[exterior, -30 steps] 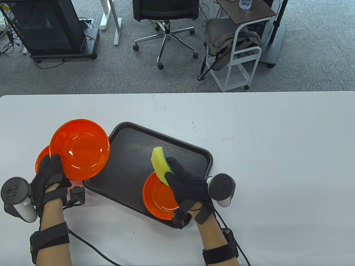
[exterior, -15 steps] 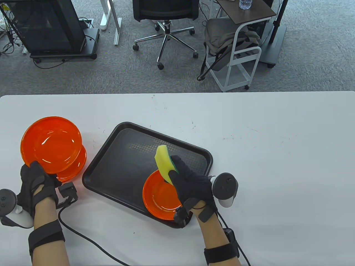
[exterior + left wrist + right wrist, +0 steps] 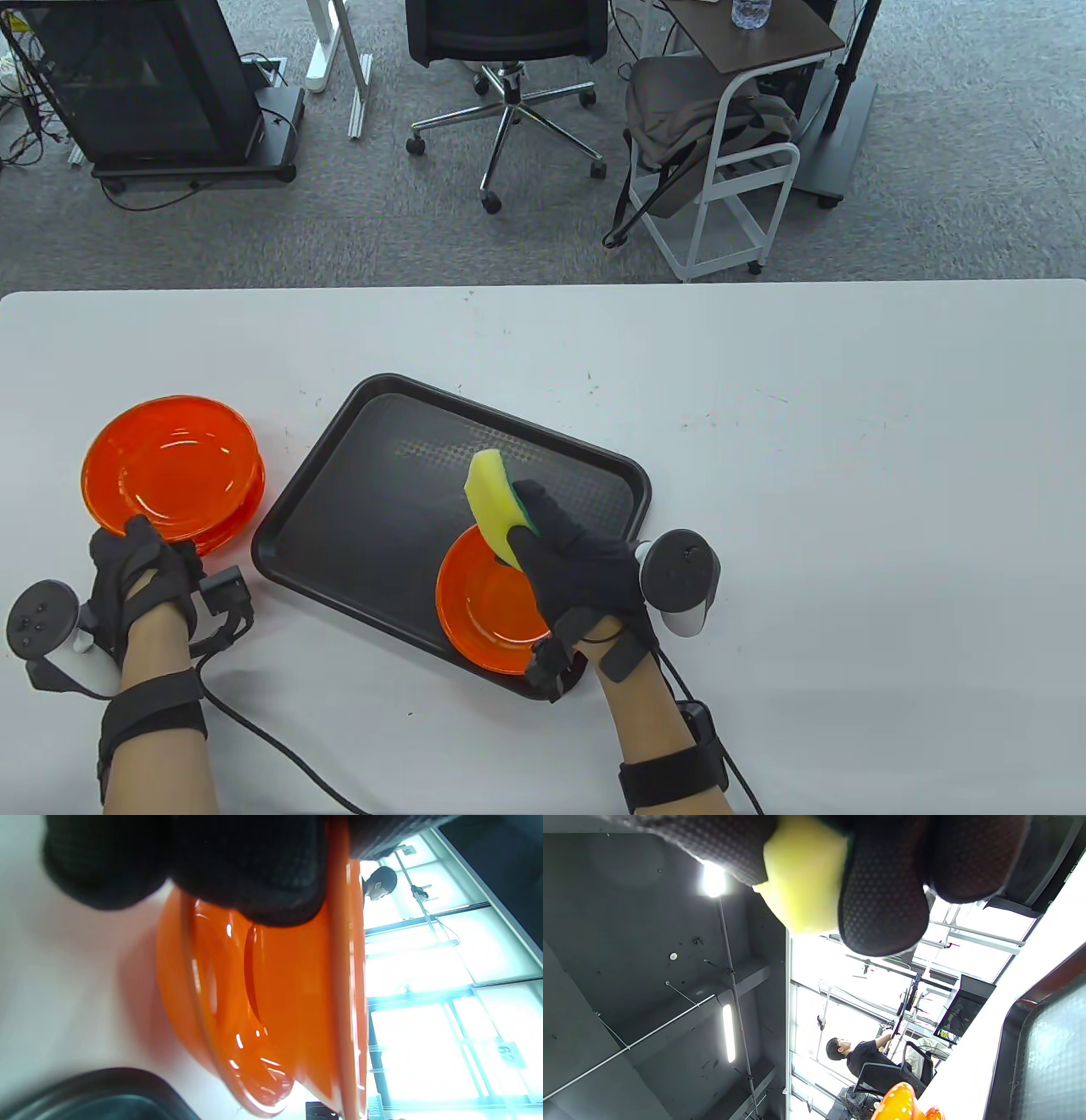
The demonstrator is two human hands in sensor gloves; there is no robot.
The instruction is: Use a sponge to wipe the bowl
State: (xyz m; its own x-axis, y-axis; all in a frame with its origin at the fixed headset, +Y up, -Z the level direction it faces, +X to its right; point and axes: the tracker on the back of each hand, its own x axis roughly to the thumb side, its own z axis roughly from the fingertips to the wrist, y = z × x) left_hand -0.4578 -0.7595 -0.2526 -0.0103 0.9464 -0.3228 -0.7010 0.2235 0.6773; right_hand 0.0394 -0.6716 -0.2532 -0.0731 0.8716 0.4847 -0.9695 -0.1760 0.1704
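Bowl [image 3: 488, 607] sits on tray [image 3: 356, 501] at its 5 o'clock corner, ready for wiping. Right hand [image 3: 577, 564] pinches sponge [image 3: 492, 505] over bowl's 1 o'clock rim. Left hand [image 3: 140, 564] grips rim of bowl stack [image 3: 170, 475] at 9 o'clock, apparently parking done one.

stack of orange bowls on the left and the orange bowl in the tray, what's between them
In the table view, between the stacked bowls and the tray's bowl lie a strip of bare white table, then the black tray rim and empty floor.
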